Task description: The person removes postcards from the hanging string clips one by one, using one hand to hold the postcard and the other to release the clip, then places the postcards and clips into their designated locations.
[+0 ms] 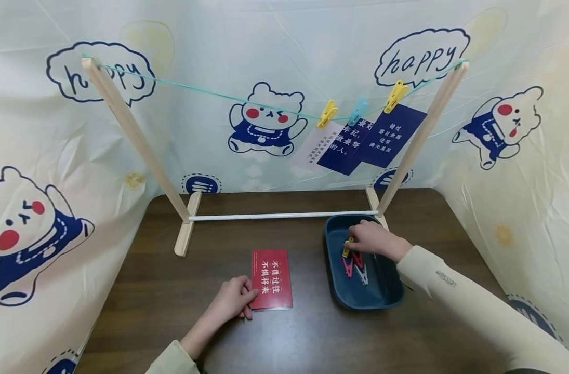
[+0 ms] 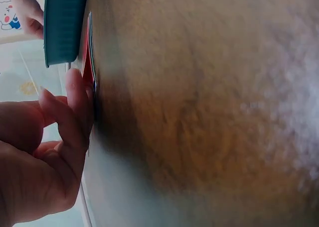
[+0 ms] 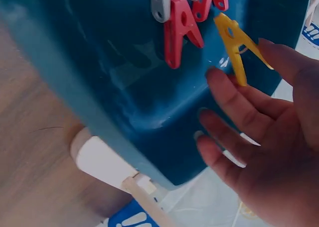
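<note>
A red card with white lettering lies on the table, other layers showing beneath it in the left wrist view. My left hand pinches its near left edge, thumb on top and fingers curled by the tabletop. Over the blue tray, my right hand holds a yellow clothespin between thumb and index finger, gripping its handle ends; the other fingers are loosely bent. Red clothespins and a grey clothespin lie on the tray floor, just beside the yellow one.
Behind the tray stands a wooden frame with a white crossbar. On its green string, yellow and blue clothespins hold a pale card and dark blue cards toward the right. A printed curtain surrounds the table.
</note>
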Demonstrator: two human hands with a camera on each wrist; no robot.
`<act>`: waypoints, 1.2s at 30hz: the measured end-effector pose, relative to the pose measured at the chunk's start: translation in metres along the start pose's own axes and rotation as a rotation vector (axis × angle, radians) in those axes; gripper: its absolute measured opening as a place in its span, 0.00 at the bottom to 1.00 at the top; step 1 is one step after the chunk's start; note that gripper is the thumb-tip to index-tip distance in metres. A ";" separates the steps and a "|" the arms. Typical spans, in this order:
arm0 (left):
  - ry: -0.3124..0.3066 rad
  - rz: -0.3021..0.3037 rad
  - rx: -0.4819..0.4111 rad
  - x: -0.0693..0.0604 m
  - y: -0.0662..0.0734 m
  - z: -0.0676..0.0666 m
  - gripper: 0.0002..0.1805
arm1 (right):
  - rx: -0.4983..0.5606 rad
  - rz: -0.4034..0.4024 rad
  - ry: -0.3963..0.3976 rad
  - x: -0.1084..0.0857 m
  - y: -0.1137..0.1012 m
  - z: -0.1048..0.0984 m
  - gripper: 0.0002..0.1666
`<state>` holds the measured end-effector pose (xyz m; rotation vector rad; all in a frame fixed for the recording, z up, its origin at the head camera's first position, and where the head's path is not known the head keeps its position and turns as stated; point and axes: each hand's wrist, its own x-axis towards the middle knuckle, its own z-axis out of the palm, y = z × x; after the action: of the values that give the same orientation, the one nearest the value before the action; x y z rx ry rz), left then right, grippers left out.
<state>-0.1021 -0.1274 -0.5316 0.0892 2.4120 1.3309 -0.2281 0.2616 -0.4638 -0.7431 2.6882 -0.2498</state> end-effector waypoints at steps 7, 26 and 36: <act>0.011 0.016 0.030 0.001 -0.001 0.001 0.12 | 0.002 0.050 -0.114 0.010 -0.004 -0.001 0.20; 0.080 0.016 0.237 -0.002 0.007 0.008 0.15 | -0.071 0.144 -0.234 0.025 -0.013 0.003 0.25; 0.110 0.037 0.269 -0.003 0.004 0.008 0.16 | -0.111 0.153 -0.239 0.027 -0.014 0.003 0.24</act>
<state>-0.0971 -0.1191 -0.5316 0.1359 2.6834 1.0428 -0.2418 0.2351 -0.4706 -0.5553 2.5289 0.0258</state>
